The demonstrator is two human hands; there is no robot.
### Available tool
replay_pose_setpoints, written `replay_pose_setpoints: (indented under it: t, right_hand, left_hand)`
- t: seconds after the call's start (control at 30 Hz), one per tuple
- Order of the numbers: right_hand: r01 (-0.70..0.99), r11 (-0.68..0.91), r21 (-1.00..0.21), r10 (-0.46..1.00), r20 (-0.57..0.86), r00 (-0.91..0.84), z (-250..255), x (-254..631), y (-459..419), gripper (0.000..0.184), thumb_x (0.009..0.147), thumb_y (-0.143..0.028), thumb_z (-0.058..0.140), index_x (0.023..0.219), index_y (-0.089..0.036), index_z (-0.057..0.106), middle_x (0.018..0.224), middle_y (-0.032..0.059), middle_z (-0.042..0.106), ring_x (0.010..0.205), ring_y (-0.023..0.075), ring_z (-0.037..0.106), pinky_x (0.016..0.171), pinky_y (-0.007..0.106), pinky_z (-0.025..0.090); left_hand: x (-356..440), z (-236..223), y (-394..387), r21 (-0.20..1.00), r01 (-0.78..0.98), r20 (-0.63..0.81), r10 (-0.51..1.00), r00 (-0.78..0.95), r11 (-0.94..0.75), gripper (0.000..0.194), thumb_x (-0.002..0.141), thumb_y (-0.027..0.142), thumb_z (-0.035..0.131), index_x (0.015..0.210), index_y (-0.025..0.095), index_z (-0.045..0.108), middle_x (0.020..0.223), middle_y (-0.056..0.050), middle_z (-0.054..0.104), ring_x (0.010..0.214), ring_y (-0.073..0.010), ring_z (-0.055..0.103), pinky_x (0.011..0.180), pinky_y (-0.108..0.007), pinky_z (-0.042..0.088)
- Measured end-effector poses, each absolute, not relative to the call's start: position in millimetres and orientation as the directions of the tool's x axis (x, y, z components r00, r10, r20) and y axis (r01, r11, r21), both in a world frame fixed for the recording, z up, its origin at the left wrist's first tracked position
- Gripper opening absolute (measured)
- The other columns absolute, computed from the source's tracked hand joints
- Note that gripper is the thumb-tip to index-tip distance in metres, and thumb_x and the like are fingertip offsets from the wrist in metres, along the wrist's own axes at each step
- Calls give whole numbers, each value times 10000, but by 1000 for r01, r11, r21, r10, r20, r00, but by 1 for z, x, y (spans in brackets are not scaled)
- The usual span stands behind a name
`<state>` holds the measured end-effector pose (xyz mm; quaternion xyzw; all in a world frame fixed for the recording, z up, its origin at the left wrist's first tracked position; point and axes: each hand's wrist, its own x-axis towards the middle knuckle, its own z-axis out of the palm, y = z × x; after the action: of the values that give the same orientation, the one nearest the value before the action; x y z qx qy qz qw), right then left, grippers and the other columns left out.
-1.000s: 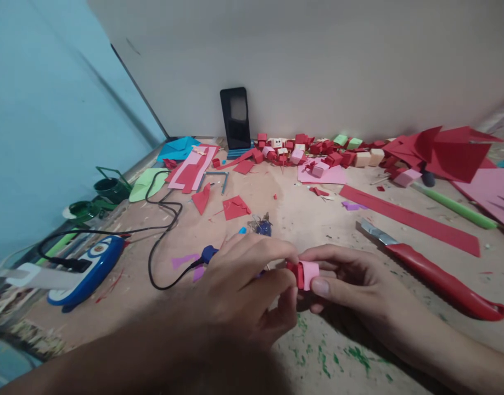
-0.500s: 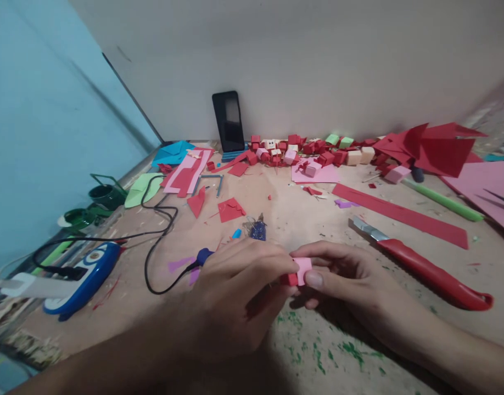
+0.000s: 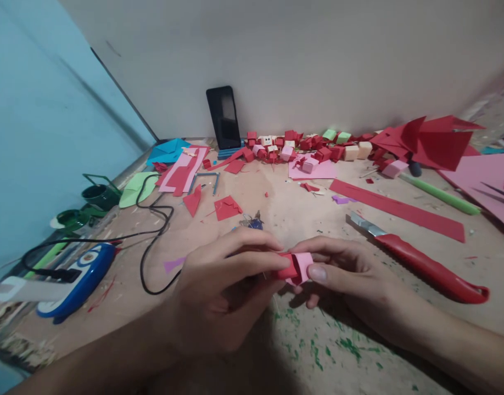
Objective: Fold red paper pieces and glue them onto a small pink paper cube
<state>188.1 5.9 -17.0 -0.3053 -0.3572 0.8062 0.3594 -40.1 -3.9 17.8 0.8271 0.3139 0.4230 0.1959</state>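
Both my hands meet low over the middle of the wooden table [image 3: 301, 219]. Between them is a small folded paper piece [image 3: 296, 267], red on its left side and pink on its right. My left hand [image 3: 223, 285] pinches the red side with thumb and fingers closed. My right hand [image 3: 346, 274] pinches the pink side, thumb in front and fingers wrapped behind. The piece is held just above the tabletop.
A red-handled knife [image 3: 416, 260] lies right of my hands, beside a long red paper strip [image 3: 396, 208] and a green stick [image 3: 439, 193]. Several small paper cubes [image 3: 313, 145] line the wall near a propped phone [image 3: 224, 116]. A blue device [image 3: 77, 277] with black cable [image 3: 153, 241] lies left.
My fingers have shifted on the paper piece, and more of its red side shows now. The view has drifted a little, so the table things sit slightly further left.
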Motion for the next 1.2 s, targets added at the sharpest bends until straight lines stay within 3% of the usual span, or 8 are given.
replay_pose_setpoints:
  t: [0.27, 0.57, 0.87, 1.03, 1.2]
  right_hand:
    - [-407, -493, -769, 808, -231, -542, -16, 186, 8, 225, 826, -286, 909, 999, -174, 820, 856, 58, 788, 722, 125, 753, 653, 200, 607]
    - [-444, -490, -750, 811, -205, -549, -21, 187, 7, 211, 832, -258, 908, 1014, -183, 834, 856, 58, 793, 723, 121, 765, 651, 180, 622]
    - [-437, -467, -769, 815, -182, -551, -22, 185, 8, 235, 835, -267, 908, 1034, -175, 823, 829, 60, 792, 722, 136, 775, 658, 197, 623]
    - [-457, -453, -765, 830, -176, -529, -25, 183, 7, 286, 818, -285, 926, 1062, -183, 817, 822, 61, 800, 695, 129, 766, 638, 200, 620]
    - [-482, -463, -744, 831, -174, -529, -28, 182, 6, 325, 798, -304, 942, 1066, -173, 813, 810, 67, 797, 723, 139, 771, 648, 207, 621]
  left_hand:
    - [-38, 16, -4, 578, 329, 582, 660, 476, -747, 348, 877, 26, 739, 1164, 222, 708, 1104, -42, 787, 982, -156, 757, 878, -243, 621]
    - [-39, 14, -1, 445, 363, 618, 574, 537, -819, 250, 911, 95, 777, 1141, 162, 708, 1135, -45, 774, 1026, -120, 739, 968, -182, 570]
    - [-40, 10, -4, 428, 327, 615, 537, 578, -842, 323, 915, -32, 669, 1202, 118, 680, 1121, -66, 760, 1079, -146, 711, 1007, -230, 570]
    - [-39, 8, -5, 459, 376, 611, 594, 523, -805, 310, 922, -5, 656, 1174, 174, 679, 1129, -47, 768, 1076, -145, 722, 1007, -236, 560]
    - [-37, 9, -3, 410, 386, 643, 562, 521, -826, 297, 923, 2, 623, 1138, 191, 703, 1108, -51, 753, 1027, -144, 712, 950, -242, 563]
